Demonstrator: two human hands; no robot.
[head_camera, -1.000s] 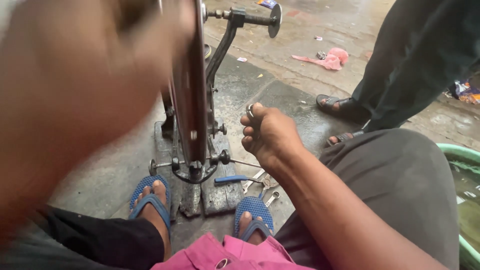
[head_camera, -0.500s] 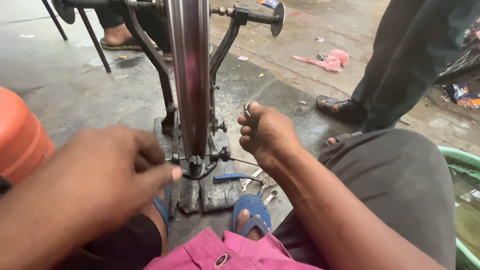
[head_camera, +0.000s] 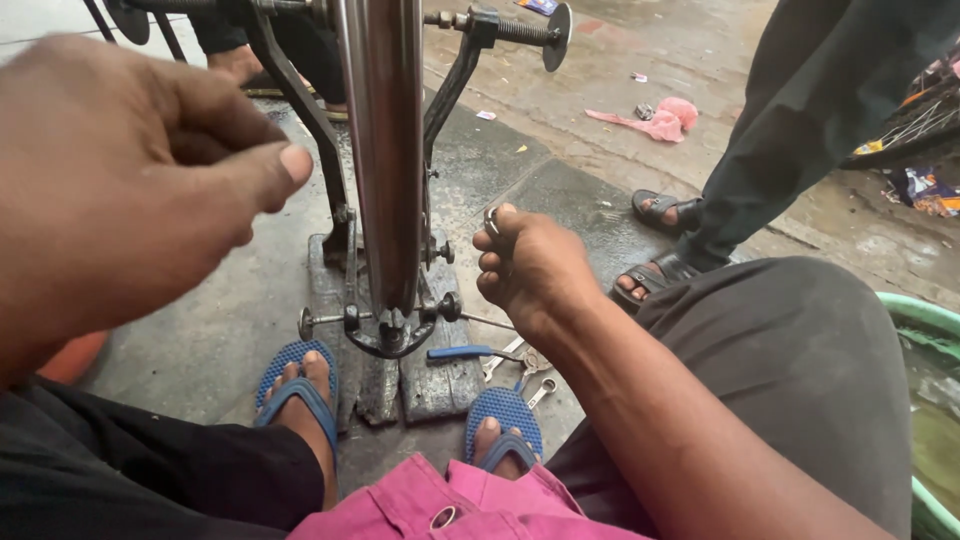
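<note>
My right hand (head_camera: 530, 270) pinching small metal ring (head_camera: 492, 220), just right of upright shiny steel wheel rim (head_camera: 385, 150). My left hand (head_camera: 130, 190) left of rim, loosely curled, empty.

Blue sandals (head_camera: 300, 385) rest on the wet concrete floor (head_camera: 560, 190) either side of dark wooden blocks (head_camera: 440, 375). A blue-handled tool (head_camera: 460, 352) and spanners (head_camera: 530, 375) lie by the blocks. A pink rag (head_camera: 655, 122) lies farther off. Another person in dark trousers (head_camera: 790, 120) and black sandals (head_camera: 660, 210) stands near. A green tub (head_camera: 925, 320) sits at the right edge.
</note>
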